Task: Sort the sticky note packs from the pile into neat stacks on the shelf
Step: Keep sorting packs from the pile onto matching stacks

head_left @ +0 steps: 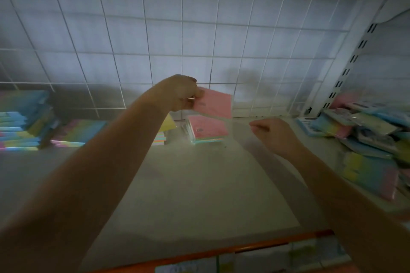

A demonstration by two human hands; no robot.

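Observation:
My left hand [179, 93] pinches a pink sticky note pack [214, 102] by its left edge, holding it in the air near the back of the shelf. Directly below it a short stack with a pink top [208, 129] rests on the white shelf [199, 184]. A yellow-topped stack [166, 124] sits just left of that, partly hidden by my left forearm. My right hand [275, 135] hovers to the right of the pink stack, fingers loosely curled and holding nothing. A jumbled pile of pastel packs [368, 139] lies at the right.
Tall neat stacks of blue and rainbow packs [22, 122] stand at the far left, with a lower stack [79, 133] beside them. A white wire grid [182, 40] backs the shelf. An orange strip [244, 248] edges the front. A slotted upright [352, 60] rises at the right.

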